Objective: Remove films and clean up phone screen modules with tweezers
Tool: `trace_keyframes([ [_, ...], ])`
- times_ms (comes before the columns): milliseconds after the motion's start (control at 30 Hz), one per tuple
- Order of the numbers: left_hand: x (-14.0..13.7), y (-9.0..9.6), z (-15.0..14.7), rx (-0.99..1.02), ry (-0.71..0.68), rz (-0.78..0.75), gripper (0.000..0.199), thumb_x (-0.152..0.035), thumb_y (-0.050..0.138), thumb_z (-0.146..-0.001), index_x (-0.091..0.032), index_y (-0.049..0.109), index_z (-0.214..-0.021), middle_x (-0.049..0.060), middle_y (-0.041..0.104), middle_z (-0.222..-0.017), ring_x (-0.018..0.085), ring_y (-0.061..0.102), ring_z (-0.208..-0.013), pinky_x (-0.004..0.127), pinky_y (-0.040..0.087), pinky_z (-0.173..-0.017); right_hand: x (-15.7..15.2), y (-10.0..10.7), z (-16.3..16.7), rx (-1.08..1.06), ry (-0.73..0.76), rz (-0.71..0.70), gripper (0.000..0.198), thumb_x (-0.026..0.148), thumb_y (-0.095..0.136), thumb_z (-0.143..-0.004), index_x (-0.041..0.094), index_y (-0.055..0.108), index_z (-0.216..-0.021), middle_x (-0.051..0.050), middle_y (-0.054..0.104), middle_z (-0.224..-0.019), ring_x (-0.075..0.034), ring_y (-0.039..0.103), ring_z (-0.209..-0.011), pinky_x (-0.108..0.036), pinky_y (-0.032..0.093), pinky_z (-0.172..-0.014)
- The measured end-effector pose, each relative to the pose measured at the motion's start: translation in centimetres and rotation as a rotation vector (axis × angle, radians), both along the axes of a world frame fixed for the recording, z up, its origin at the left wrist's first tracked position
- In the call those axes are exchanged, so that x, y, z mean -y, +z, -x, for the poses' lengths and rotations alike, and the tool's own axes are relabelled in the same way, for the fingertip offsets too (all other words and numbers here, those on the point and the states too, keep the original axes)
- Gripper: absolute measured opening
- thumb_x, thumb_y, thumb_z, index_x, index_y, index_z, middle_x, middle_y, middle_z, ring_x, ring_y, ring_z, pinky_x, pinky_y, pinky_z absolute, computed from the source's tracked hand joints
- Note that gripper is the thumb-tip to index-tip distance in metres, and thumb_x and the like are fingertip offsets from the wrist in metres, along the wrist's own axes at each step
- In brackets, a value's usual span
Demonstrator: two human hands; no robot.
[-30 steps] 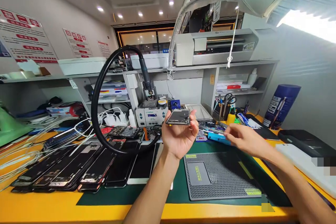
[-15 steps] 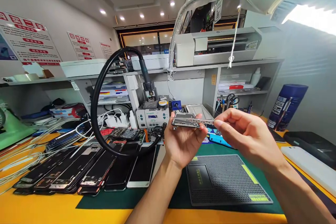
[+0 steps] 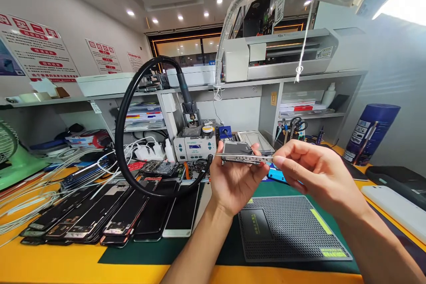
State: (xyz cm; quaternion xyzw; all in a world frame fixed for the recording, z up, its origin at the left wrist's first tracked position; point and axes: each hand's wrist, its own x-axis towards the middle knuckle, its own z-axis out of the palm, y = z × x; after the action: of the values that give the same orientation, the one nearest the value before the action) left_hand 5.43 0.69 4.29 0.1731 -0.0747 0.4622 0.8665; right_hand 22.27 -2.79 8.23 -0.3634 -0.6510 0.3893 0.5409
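Raised above the bench, my left hand [image 3: 230, 188] faces palm up with its fingers wrapped round the edges of a small dark phone [image 3: 235, 147], whose flat face tilts toward me. My right hand [image 3: 317, 175] pinches the right end of a thin metal strip with a row of holes [image 3: 254, 158] between thumb and fingertips. The strip lies across the phone's near side, its thin end pointing left. I cannot tell whether the strip touches the phone. Beneath both hands is a grey perforated mat [image 3: 289, 226].
Several phone screens [image 3: 100, 208] lie at left beside a black looped hose [image 3: 121, 142] of a hot-air station [image 3: 195, 144]. Loose white cables [image 3: 26, 208] cover the far left. A blue spray can [image 3: 371, 135] and white phone-like slab [image 3: 396, 213] are at right. A lamp arm [image 3: 229, 20] hangs overhead.
The metal strip has shifted down toward the phone's near edge. The phone appears slightly more tilted. Both hands keep their grips, and the view has turned a little to the left.
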Motion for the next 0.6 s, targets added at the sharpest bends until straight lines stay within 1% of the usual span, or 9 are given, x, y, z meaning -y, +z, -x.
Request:
trace_keyframes([
  [167, 0.0, 0.2, 0.0, -0.030, 0.005, 0.020, 0.076, -0.064, 0.035, -0.097, 0.003, 0.057, -0.125, 0.018, 0.072, -0.097, 0.022, 0.070, -0.085, 0.033, 0.054, -0.088, -0.1, -0.1, -0.2, 0.004, 0.017, -0.013, 0.032, 0.045, 0.073, -0.086, 0.016, 0.064, -0.075, 0.005, 0.048, -0.053, -0.006, 0.036, -0.044, -0.016, 0.027, -0.038],
  [267, -0.1, 0.0, 0.1, -0.043, -0.014, 0.021, 0.079, -0.065, 0.037, -0.096, 0.005, 0.055, -0.126, 0.017, 0.070, -0.096, 0.022, 0.069, -0.086, 0.032, 0.054, -0.087, 0.2, -0.1, -0.1, 0.028, 0.020, -0.085, 0.027, 0.040, 0.071, -0.089, 0.018, 0.065, -0.076, 0.005, 0.047, -0.052, -0.006, 0.036, -0.044, -0.016, 0.028, -0.037],
  [333, -0.2, -0.1, 0.1, -0.053, -0.035, 0.008, 0.080, -0.067, 0.038, -0.095, 0.005, 0.054, -0.128, 0.016, 0.069, -0.096, 0.023, 0.069, -0.087, 0.031, 0.055, -0.085, 0.7, -0.1, 0.1, 0.073, 0.004, -0.151, 0.024, 0.037, 0.069, -0.091, 0.019, 0.066, -0.076, 0.005, 0.049, -0.053, -0.006, 0.038, -0.044, -0.016, 0.031, -0.038],
  [467, 0.1, -0.1, 0.2, -0.051, -0.083, -0.050, 0.081, -0.068, 0.036, -0.094, 0.004, 0.054, -0.130, 0.012, 0.064, -0.093, 0.018, 0.065, -0.076, 0.026, 0.057, -0.072, 2.3, -0.4, 0.7, 0.204, -0.089, -0.288, 0.017, 0.034, 0.067, -0.092, 0.022, 0.067, -0.080, 0.001, 0.065, -0.069, -0.011, 0.057, -0.058, -0.017, 0.046, -0.050],
  [500, 0.1, -0.1, 0.2, -0.050, -0.090, -0.061, 0.082, -0.068, 0.034, -0.094, 0.004, 0.054, -0.129, 0.011, 0.063, -0.090, 0.017, 0.063, -0.073, 0.025, 0.057, -0.067, 2.7, -0.7, 0.8, 0.227, -0.110, -0.318, 0.013, 0.033, 0.067, -0.092, 0.024, 0.068, -0.083, 0.001, 0.067, -0.072, -0.011, 0.059, -0.060, -0.017, 0.047, -0.051],
  [600, 0.3, 0.0, 0.1, -0.062, -0.085, -0.082, 0.085, -0.071, 0.032, -0.093, 0.005, 0.057, -0.124, 0.009, 0.057, -0.083, 0.015, 0.057, -0.064, 0.023, 0.053, -0.055, 3.6, -1.9, 0.9, 0.296, -0.142, -0.380, 0.003, 0.030, 0.068, -0.091, 0.027, 0.067, -0.092, 0.002, 0.068, -0.074, -0.012, 0.060, -0.059, -0.018, 0.048, -0.050],
])
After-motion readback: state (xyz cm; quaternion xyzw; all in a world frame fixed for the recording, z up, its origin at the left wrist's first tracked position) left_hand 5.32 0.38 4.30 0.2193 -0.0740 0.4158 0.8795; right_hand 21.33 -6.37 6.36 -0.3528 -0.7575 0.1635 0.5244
